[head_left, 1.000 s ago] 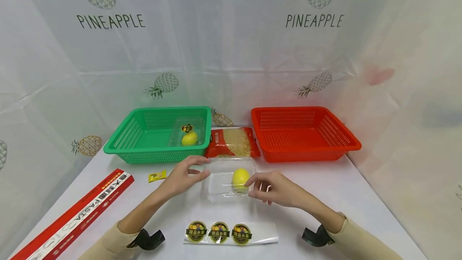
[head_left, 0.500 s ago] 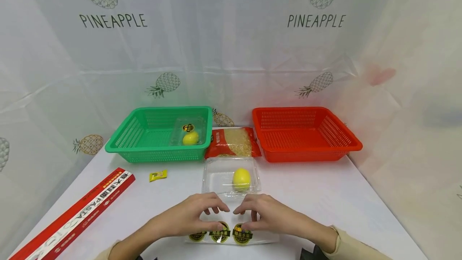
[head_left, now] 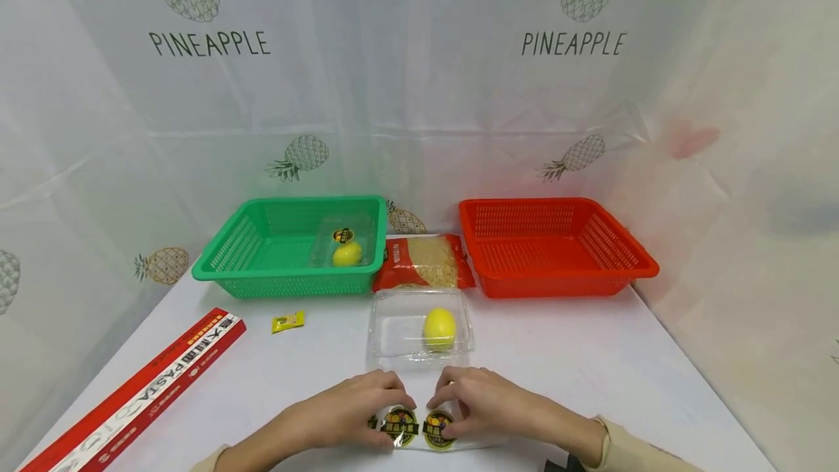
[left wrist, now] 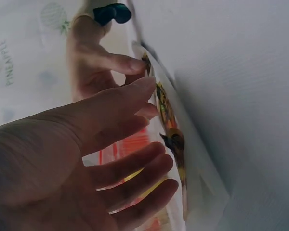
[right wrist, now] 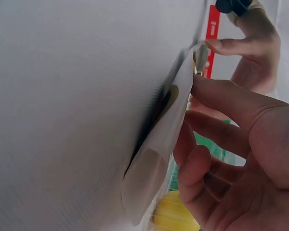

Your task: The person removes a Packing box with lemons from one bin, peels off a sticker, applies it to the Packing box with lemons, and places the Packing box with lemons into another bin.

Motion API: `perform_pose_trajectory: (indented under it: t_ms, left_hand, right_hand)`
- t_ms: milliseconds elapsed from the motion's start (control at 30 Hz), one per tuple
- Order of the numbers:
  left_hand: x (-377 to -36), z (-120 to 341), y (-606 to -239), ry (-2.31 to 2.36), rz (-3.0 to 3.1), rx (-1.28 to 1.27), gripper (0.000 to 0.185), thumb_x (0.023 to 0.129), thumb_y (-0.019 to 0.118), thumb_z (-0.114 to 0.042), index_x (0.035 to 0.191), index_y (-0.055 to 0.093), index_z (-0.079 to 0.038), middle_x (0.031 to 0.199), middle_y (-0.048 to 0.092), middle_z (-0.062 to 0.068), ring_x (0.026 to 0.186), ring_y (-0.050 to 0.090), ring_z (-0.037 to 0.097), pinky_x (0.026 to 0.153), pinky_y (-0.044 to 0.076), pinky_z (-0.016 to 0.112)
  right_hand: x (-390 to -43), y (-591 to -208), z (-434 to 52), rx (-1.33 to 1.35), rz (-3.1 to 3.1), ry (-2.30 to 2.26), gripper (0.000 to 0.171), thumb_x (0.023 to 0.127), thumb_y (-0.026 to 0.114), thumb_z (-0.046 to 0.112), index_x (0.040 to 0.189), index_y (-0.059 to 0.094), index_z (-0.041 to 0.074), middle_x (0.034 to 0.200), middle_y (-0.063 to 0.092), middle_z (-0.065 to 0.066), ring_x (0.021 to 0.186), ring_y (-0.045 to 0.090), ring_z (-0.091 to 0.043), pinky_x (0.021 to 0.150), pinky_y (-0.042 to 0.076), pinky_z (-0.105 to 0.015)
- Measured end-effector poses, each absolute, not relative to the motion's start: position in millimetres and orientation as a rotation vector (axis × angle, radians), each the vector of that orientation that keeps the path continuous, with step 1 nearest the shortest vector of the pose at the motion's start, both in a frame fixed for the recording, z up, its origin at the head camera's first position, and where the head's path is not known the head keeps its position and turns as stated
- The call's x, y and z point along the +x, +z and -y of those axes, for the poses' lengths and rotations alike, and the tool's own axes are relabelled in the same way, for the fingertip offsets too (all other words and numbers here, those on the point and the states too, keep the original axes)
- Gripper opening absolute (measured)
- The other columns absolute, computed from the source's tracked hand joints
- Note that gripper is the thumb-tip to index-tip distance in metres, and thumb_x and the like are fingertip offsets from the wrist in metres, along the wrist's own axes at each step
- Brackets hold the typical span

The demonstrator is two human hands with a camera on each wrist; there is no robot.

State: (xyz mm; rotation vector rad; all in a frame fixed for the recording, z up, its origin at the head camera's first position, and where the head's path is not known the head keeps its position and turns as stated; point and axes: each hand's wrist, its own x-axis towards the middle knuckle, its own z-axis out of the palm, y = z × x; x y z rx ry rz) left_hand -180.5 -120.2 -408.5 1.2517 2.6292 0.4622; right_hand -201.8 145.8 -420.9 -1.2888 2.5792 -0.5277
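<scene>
A white strip of round fruit stickers [head_left: 419, 439] lies at the front of the table, its edge raised off the surface in both wrist views. My left hand [head_left: 354, 406] touches its left part, the fingers [left wrist: 130, 168] loosely bent and spread. Beside it, my right hand [head_left: 485, 403] touches the right part; its thumb reaches the strip's edge in the right wrist view, with the other fingers [right wrist: 195, 166] bent behind. Two dark-gold stickers show between the hands; others are partly covered. Just beyond sits a clear plastic box [head_left: 396, 330] with a yellow lemon [head_left: 439, 329] inside.
A green basket [head_left: 288, 287] at back left holds another clear box with a lemon and a sticker. The red basket [head_left: 557, 286] is at back right, a bag of pasta [head_left: 426, 261] between. At left are a red pasta box [head_left: 151, 392] and a small yellow packet [head_left: 288, 321].
Both hands have left the sides of the clear box and come back toward the person, down onto the sticker strip. The box with the lemon stays in place.
</scene>
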Motion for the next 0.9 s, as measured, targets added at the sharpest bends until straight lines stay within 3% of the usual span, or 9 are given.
perform_pose_trajectory:
  t_ms: [433,900]
  left_hand:
    - [-177.4,116.3,-418.2,0.411,-2.640,1.321,0.043,0.078,0.082,-0.030,0.118,0.067,-0.028,0.106,0.057,-0.014,0.094,0.048,-0.005,0.077,0.047,0.014]
    - [-183.2,120.0,-421.0,0.475,-2.631,1.322,0.042,0.079,0.081,-0.036,0.118,0.068,-0.028,0.106,0.056,-0.016,0.094,0.048,-0.006,0.078,0.048,0.016]
  right_hand:
    - [-202.4,-425.5,-146.8,-1.379,-2.537,-0.536,0.024,0.082,0.079,0.028,0.106,0.073,0.030,0.094,0.060,0.014,0.061,0.045,0.010,0.060,0.040,-0.008]
    - [-210.7,-426.2,-145.7,-1.338,-2.455,-0.698,0.015,0.085,0.076,0.018,0.100,0.074,0.023,0.089,0.064,0.014,0.069,0.051,0.008,0.064,0.046,-0.009]
